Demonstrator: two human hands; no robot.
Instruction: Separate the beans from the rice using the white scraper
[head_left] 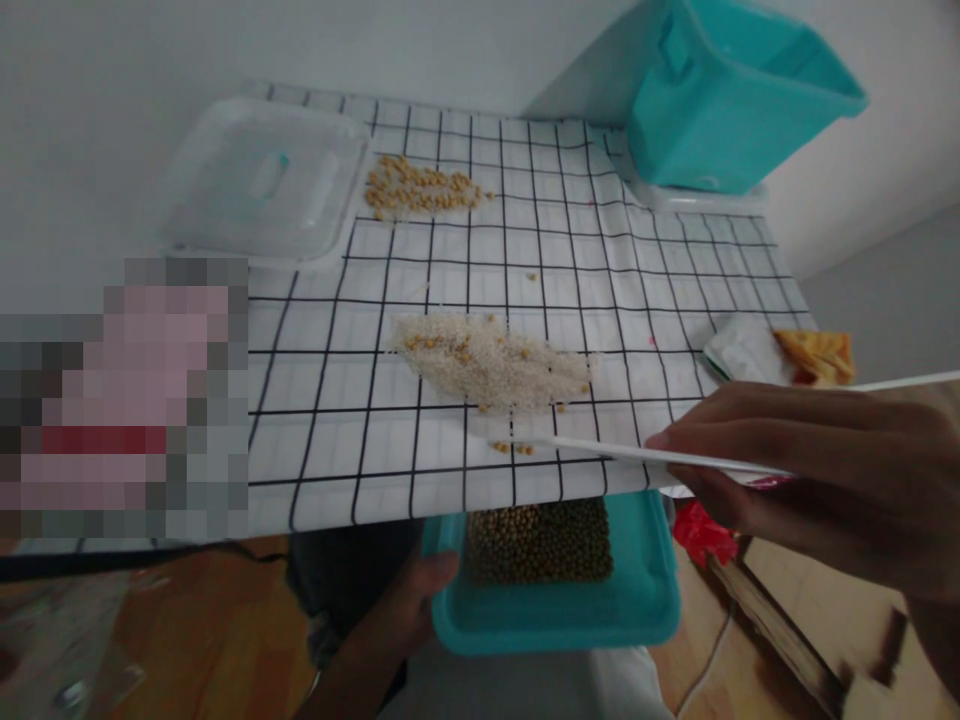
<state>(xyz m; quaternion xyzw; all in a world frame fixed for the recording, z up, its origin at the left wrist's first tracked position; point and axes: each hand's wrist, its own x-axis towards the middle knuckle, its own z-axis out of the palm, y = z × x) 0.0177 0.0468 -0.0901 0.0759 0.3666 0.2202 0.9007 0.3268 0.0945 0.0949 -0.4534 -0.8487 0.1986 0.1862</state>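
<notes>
My right hand (810, 470) pinches a thin white card (600, 450), its edge lying flat on the grid-patterned tablecloth (420, 440) beside a few loose soybeans (514, 447). Just beyond the card lies a pile of white rice mixed with soybeans (495, 365). My left hand (409, 610) grips the rim of a teal tray (555, 610) held below the table's front edge, its thumb on the rim. The tray holds a layer of soybeans (540, 542). A separate heap of soybeans (420, 188) lies at the far side of the table.
A clear plastic lid (262, 180) lies at the back left. A teal bin (727, 95) stands at the back right. A snack wrapper (787, 355) rests at the right edge, a red wrapper (701, 530) below it. A blurred patch covers the left.
</notes>
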